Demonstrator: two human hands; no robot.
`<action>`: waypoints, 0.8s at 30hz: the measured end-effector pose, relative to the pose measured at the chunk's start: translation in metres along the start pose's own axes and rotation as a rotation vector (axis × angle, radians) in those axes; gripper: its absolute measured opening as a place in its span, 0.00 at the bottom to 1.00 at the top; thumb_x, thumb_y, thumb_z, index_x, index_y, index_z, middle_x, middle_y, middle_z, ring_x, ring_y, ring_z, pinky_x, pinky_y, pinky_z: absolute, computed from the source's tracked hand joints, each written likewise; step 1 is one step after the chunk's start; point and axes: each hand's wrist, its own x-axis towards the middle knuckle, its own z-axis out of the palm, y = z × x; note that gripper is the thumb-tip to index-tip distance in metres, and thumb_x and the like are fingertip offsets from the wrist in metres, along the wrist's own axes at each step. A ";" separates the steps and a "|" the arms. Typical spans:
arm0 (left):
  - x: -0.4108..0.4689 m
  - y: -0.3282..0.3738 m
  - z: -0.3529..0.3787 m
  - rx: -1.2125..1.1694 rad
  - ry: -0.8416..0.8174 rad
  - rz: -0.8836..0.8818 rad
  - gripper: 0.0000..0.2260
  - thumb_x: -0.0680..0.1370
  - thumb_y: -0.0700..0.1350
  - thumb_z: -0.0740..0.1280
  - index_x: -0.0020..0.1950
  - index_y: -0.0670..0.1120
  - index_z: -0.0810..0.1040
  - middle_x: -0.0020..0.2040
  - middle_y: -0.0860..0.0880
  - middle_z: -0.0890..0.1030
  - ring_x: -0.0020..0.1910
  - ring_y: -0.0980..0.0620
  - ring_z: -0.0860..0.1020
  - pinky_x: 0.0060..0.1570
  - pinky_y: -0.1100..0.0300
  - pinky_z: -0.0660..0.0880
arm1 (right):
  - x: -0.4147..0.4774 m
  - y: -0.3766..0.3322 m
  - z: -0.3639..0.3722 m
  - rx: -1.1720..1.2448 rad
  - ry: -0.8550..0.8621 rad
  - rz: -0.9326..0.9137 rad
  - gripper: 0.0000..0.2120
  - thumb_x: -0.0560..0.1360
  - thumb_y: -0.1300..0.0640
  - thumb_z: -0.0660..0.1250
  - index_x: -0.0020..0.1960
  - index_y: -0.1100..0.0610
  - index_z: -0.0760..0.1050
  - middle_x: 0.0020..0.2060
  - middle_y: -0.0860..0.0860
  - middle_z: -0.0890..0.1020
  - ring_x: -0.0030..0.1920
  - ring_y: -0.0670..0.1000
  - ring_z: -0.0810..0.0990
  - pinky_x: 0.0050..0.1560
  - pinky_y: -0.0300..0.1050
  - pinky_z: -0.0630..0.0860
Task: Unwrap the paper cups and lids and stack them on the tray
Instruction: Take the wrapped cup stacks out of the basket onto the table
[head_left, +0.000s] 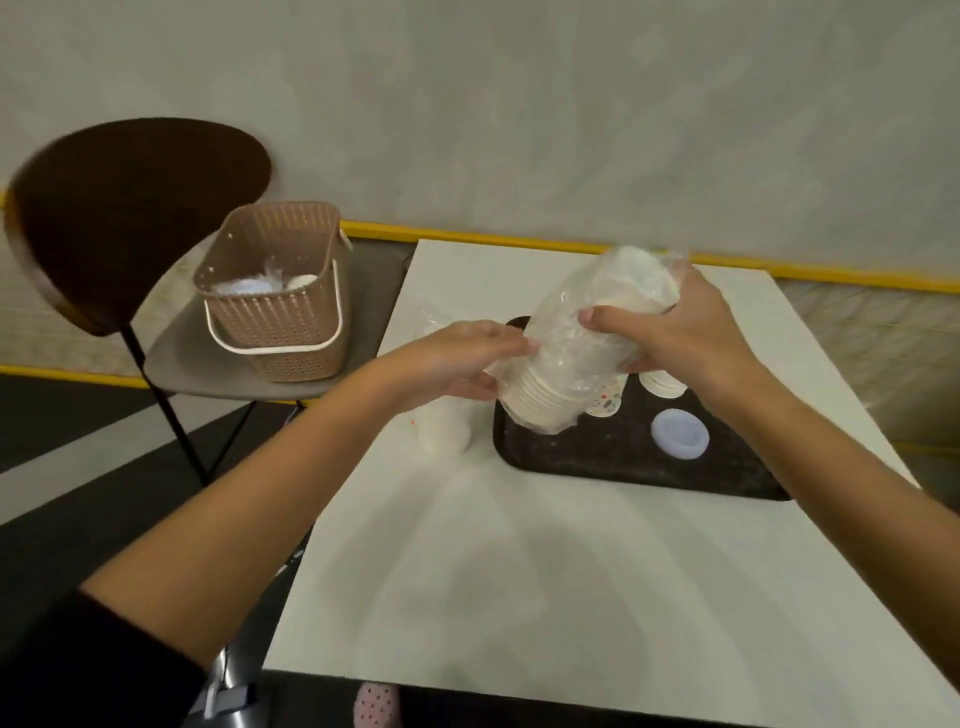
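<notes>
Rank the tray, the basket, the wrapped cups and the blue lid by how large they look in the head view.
1. tray
2. basket and wrapped cups: about alike, and the cups are held nearer the camera, so I do not rank them.
3. blue lid

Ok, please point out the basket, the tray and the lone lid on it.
basket (280, 322), head view, front wall.
tray (597, 457), head view, bare floor near front.
lid (679, 434), head view, middle of its top.
</notes>
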 end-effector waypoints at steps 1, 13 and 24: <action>-0.005 -0.010 0.005 -0.003 -0.022 -0.029 0.19 0.77 0.54 0.64 0.66 0.50 0.72 0.62 0.52 0.76 0.50 0.53 0.80 0.56 0.60 0.75 | -0.006 0.010 0.002 -0.009 -0.026 0.014 0.27 0.62 0.52 0.78 0.55 0.50 0.68 0.50 0.48 0.76 0.53 0.51 0.77 0.43 0.50 0.81; -0.027 -0.109 0.013 -0.036 0.081 -0.341 0.14 0.79 0.52 0.62 0.62 0.49 0.73 0.56 0.50 0.77 0.54 0.47 0.78 0.57 0.56 0.74 | -0.042 0.089 0.087 -0.101 -0.312 0.031 0.37 0.63 0.51 0.77 0.67 0.54 0.64 0.58 0.50 0.76 0.57 0.50 0.75 0.55 0.42 0.73; -0.044 -0.138 0.012 -0.052 0.265 -0.445 0.12 0.79 0.46 0.62 0.61 0.47 0.74 0.57 0.47 0.78 0.54 0.47 0.78 0.51 0.59 0.75 | -0.051 0.105 0.127 -0.323 -0.491 0.005 0.39 0.65 0.46 0.76 0.69 0.53 0.60 0.64 0.51 0.72 0.63 0.54 0.72 0.60 0.49 0.72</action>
